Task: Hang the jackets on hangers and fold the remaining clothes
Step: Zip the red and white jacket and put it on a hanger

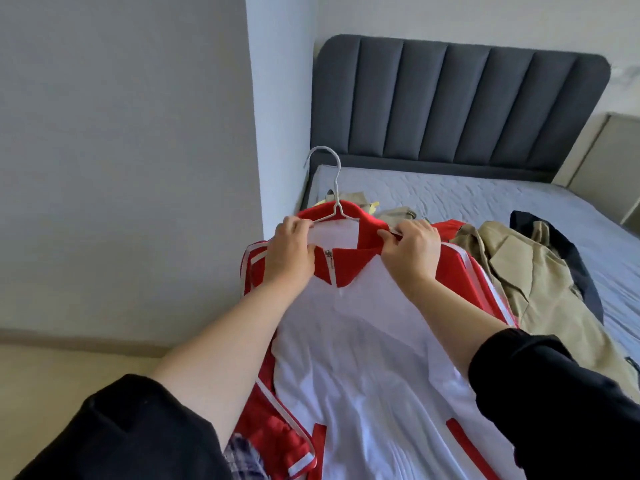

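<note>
A red and white zip jacket [367, 341] lies front up on the bed, its collar pointing away from me. A thin white wire hanger [333, 188] sits inside the neck, its hook sticking up above the collar. My left hand [289, 252] grips the left side of the collar together with the hanger's arm. On the right side of the collar, my right hand [412, 249] pinches the red fabric. A khaki jacket [530, 271] lies crumpled to the right, over a dark garment [568, 244].
The bed [485, 199] has a pale quilted mattress and a dark grey padded headboard [460, 105]. More khaki clothing [353, 197] lies beyond the collar. A plaid cloth [242, 455] shows at the bottom. A white wall corner [277, 98] stands left of the bed.
</note>
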The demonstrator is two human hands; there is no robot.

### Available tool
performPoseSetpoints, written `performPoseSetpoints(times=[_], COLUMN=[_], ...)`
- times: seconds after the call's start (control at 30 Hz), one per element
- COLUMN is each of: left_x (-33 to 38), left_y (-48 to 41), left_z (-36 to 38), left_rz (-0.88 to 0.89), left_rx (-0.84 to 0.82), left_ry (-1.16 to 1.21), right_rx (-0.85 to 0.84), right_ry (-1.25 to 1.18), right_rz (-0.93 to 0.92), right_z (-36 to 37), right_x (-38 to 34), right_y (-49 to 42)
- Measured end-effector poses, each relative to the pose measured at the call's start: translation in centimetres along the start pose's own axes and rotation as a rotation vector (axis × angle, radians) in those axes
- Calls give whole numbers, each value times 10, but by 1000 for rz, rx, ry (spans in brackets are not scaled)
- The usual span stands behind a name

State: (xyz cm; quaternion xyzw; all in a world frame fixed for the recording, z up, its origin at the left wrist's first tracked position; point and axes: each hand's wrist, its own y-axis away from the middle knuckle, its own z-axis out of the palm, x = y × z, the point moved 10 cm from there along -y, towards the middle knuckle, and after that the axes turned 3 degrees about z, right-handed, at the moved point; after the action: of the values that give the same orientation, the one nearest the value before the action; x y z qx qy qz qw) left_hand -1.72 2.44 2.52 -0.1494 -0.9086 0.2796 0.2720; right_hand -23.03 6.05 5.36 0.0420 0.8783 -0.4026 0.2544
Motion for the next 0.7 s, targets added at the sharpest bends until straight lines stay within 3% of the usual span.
performPoseSetpoints(times=[0.13, 0.43, 0.57, 0.7], left_x=[-17, -87, -78, -76], left_y=[-18, -38, -30, -15], left_z=[-112, -355, -438, -472], left_rz=[45, -198, -135, -67], left_rx=[206, 314, 304, 276], left_ry=[-164, -41, -287, -440], right_rx=[59, 206, 319, 262], right_ry=[-179, -473, -596, -634], right_rz=[-81, -245, -301, -305], right_z=[-14, -66, -89, -79], right_x=[-89, -310, -369, -394], right_y=[-29, -87, -87, -76])
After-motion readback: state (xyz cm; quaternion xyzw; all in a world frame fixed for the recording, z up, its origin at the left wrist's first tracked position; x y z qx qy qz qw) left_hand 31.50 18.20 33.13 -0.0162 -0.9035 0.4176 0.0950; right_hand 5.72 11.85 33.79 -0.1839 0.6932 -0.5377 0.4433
